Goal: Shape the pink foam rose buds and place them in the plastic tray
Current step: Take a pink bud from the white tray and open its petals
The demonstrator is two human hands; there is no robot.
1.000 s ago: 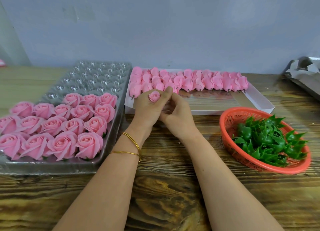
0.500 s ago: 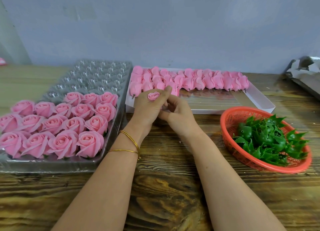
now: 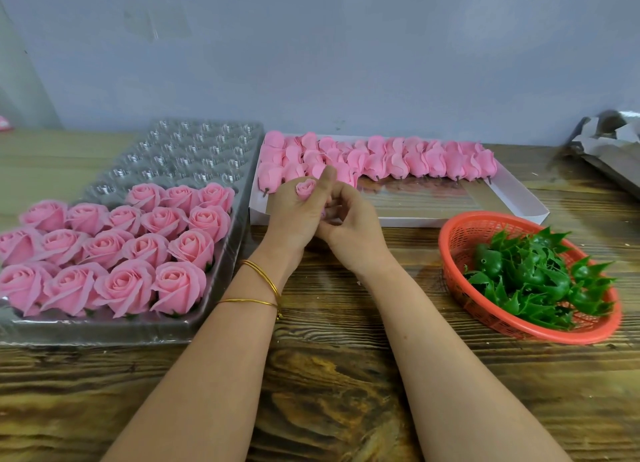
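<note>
My left hand (image 3: 294, 215) grips a small pink foam rose bud (image 3: 306, 188), whose tip shows above the curled fingers. My right hand (image 3: 349, 219) is pressed against the left, its fingers curled at the bud's lower part, which is hidden. A clear plastic tray (image 3: 194, 156) lies at the left; its near rows hold several shaped pink roses (image 3: 131, 247) and its far cups stand empty. Behind the hands, a white cardboard box (image 3: 512, 198) holds a row of unshaped pink buds (image 3: 408, 160).
An orange plastic basket (image 3: 460, 240) with green plastic calyxes (image 3: 533, 274) sits at the right on the wooden table (image 3: 339, 375). Crumpled grey packaging (image 3: 609, 146) lies at the far right. A grey wall stands behind the table.
Both hands stay together at the bud; my right fingers have shifted slightly around its base. The camera view has moved little.
</note>
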